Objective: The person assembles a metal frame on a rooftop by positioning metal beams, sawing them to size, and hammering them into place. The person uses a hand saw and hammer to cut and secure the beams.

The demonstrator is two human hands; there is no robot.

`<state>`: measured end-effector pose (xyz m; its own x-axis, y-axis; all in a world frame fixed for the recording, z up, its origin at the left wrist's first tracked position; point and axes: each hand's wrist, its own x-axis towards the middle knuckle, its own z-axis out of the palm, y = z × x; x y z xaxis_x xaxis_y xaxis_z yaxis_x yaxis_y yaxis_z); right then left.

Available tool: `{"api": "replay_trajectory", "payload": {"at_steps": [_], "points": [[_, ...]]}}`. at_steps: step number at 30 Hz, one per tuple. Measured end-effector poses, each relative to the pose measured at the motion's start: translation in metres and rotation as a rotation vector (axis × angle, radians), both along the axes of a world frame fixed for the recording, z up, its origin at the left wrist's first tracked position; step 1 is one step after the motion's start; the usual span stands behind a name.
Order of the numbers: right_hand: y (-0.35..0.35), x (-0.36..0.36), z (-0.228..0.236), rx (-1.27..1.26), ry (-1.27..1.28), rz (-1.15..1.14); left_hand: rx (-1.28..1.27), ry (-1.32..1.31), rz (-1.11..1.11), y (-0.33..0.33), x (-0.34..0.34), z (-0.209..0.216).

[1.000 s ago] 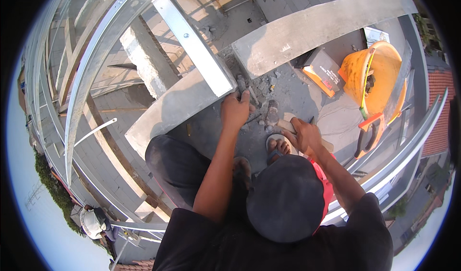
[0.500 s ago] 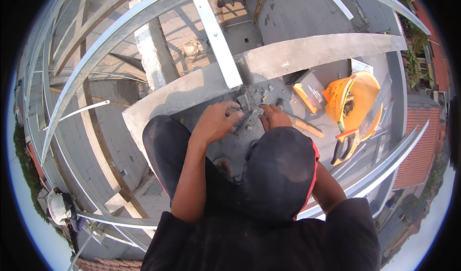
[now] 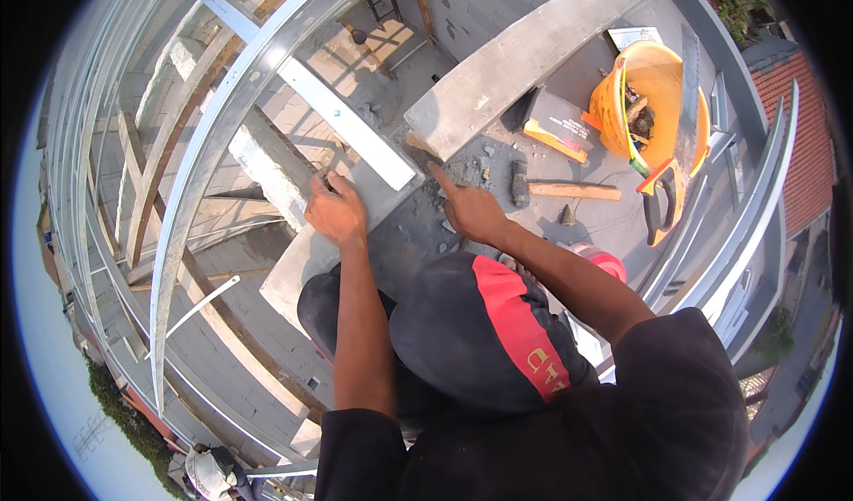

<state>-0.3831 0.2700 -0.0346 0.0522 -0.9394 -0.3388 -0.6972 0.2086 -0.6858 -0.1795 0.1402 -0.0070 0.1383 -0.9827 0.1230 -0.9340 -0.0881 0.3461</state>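
My left hand rests on top of the grey concrete wall, beside the end of a silver metal channel. Its fingers are loosely bent, and nothing shows in them. My right hand reaches with its index finger stretched out to the broken gap in the wall, the fingertip near the rough edge; the other fingers are folded under. Grey rubble lies below and around this hand. To its right is a hammer with a wooden handle.
An orange bucket holding debris stands at the right. A handsaw leans against it, blade up. Beside them sits a dark box. Metal and timber beams span the drop at left. Another person is at lower left.
The view has turned. My left hand has moved from the rubble onto the wall top. My right hand has moved from the rubble to the wall gap, its index finger now extended.
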Motion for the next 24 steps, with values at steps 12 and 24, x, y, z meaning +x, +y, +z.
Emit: {"api": "replay_trajectory", "payload": {"at_steps": [12,24], "points": [[-0.013,-0.001,-0.032,-0.174,0.008,0.005,-0.128,-0.088,-0.053,0.0,-0.006,0.008],[0.013,-0.004,-0.026,0.003,0.169,0.031,-0.054,-0.104,0.004,0.002,-0.011,0.009]]}}
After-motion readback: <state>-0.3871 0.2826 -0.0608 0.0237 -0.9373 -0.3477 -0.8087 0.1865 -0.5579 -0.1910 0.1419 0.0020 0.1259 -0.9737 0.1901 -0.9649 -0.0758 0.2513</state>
